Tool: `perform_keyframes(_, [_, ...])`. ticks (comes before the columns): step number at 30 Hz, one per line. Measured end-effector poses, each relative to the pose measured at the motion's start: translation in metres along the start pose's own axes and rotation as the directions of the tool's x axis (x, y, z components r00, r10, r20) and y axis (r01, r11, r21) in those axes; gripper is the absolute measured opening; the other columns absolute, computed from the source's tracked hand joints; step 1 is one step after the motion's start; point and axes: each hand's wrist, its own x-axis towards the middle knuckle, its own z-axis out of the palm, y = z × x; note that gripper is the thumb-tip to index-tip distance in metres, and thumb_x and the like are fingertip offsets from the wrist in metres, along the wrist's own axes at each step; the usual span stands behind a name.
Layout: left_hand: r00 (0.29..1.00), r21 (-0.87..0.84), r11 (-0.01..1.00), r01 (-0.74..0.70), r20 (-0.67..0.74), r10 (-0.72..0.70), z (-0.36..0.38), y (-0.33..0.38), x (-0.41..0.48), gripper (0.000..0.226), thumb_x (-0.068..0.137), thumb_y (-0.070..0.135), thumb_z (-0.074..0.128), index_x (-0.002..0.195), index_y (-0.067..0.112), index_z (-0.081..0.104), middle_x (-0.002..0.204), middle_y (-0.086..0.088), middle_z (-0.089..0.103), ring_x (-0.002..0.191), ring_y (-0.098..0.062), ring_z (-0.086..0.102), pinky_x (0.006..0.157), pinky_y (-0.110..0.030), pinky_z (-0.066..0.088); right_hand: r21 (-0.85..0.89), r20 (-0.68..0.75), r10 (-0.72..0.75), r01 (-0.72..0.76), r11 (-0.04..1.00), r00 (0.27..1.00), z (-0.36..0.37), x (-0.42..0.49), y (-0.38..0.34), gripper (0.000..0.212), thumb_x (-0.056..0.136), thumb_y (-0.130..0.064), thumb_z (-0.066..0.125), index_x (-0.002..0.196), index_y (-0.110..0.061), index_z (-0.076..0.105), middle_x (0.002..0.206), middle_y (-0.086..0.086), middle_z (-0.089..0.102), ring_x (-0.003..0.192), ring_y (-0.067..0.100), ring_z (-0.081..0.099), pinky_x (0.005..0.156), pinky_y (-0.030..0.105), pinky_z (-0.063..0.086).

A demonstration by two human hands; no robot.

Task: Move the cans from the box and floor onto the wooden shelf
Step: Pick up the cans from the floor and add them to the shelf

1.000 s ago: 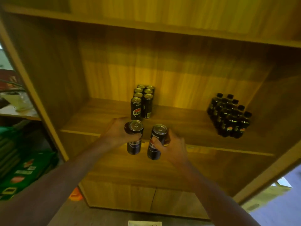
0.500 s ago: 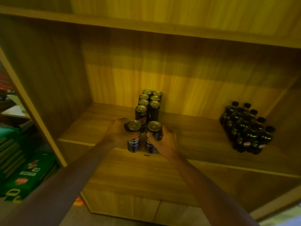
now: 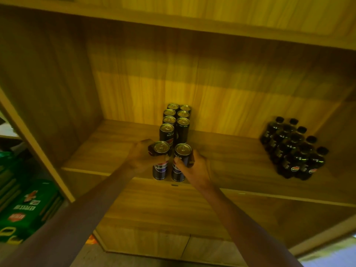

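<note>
Two tall dark cola cans stand side by side at the front edge of the wooden shelf [image 3: 107,151]. My left hand [image 3: 141,157] is wrapped around the left can [image 3: 160,162]. Gripping the right can [image 3: 181,162] is my right hand [image 3: 196,168]. Both cans are upright, their bases at the shelf's front lip. Directly behind them, a double row of several matching cans [image 3: 176,122] runs back to the shelf's rear wall.
A cluster of several small dark cola bottles [image 3: 294,149] stands on the shelf at the right. Green cartons [image 3: 25,209] lie on the floor to the left of the cabinet. Closed cabinet doors [image 3: 154,243] sit below the shelf.
Both hands carried the cans forward and closer together, from in front of the shelf edge to its front lip. The view moved closer to the shelf.
</note>
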Motion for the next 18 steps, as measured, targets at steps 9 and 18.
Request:
perform_keyframes(9, [0.996,-0.041,0.996,-0.08,-0.044,0.078,0.002,-0.01,-0.002,0.054,0.065,0.013,0.088,0.113,0.012,0.063,0.109,-0.002,0.068,0.098,-0.022,0.067,0.081,-0.042,0.059,-0.051,-0.044,0.061,-0.063,0.997,0.997,0.005,-0.004,0.001,0.057,0.08,-0.051,0.077,0.123,-0.016,0.061,0.116,-0.003,0.071,0.097,0.001,0.059,0.066,0.005,0.041])
perform_keyframes(18, [0.999,-0.027,0.999,-0.034,-0.036,0.033,0.008,-0.01,0.022,0.052,0.068,0.015,0.085,0.114,0.015,0.062,0.109,0.0,0.068,0.098,-0.018,0.067,0.081,-0.039,0.059,-0.068,-0.014,0.099,-0.099,0.993,0.995,0.012,0.026,0.01,0.056,0.085,-0.051,0.072,0.125,-0.015,0.058,0.118,0.002,0.068,0.104,0.014,0.065,0.077,0.024,0.053])
